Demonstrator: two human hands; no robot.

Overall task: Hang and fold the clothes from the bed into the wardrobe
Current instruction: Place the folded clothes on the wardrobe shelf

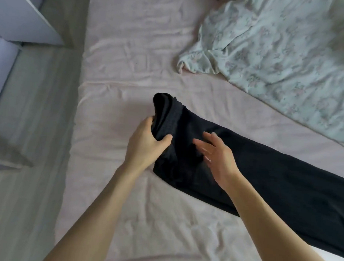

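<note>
A pair of black trousers lies stretched across the pink bed sheet, running from the middle of the bed off toward the lower right. My left hand grips the bunched waistband end and lifts it off the sheet, thumb curled over the fabric. Just above the upper part of the trousers, my right hand hovers with its fingers spread and straight, holding nothing.
A pale floral duvet lies crumpled at the bed's upper right. A grey wood-look floor runs along the bed's left side. The white wardrobe stands at the top left corner.
</note>
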